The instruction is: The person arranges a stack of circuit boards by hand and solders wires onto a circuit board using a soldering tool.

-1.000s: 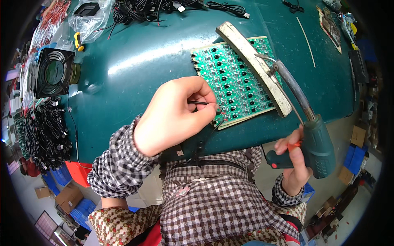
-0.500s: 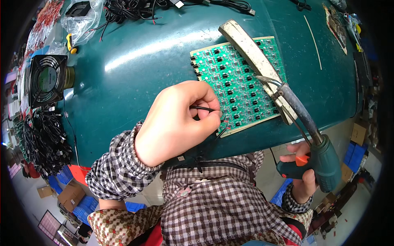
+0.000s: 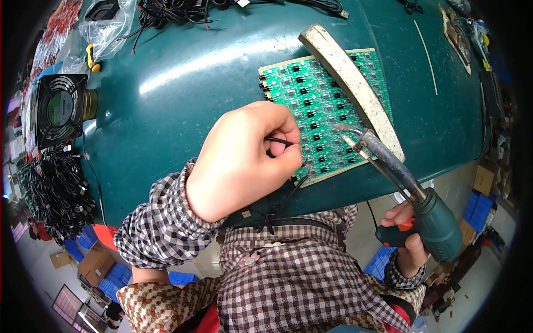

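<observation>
My left hand [image 3: 244, 161] is closed, thumb and fingers pinching a black cable [image 3: 279, 141] at the near left corner of a green circuit board panel [image 3: 302, 119]. Red wire ends show just past its fingertips, low on the panel. My right hand [image 3: 410, 238] grips a dark green soldering gun [image 3: 438, 225] with an orange trigger, beyond the table's front edge. Its metal barrel points up and left, the bent tip hovering over the board beside my left fingertips, though apart from them. A worn whitish metal bar [image 3: 350, 83] lies across the panel's right part.
A black fan [image 3: 61, 108] stands at the left, with bundled black cables [image 3: 53, 191] hanging near it. More black cables [image 3: 172, 12] lie along the far edge, next to a clear plastic bag [image 3: 114, 33]. A thin pale strip [image 3: 426, 58] lies at the far right.
The soldering gun's tip has moved left and nearer, off the metal bar toward my left fingertips. My left hand has shifted only slightly and still pinches the cable.
</observation>
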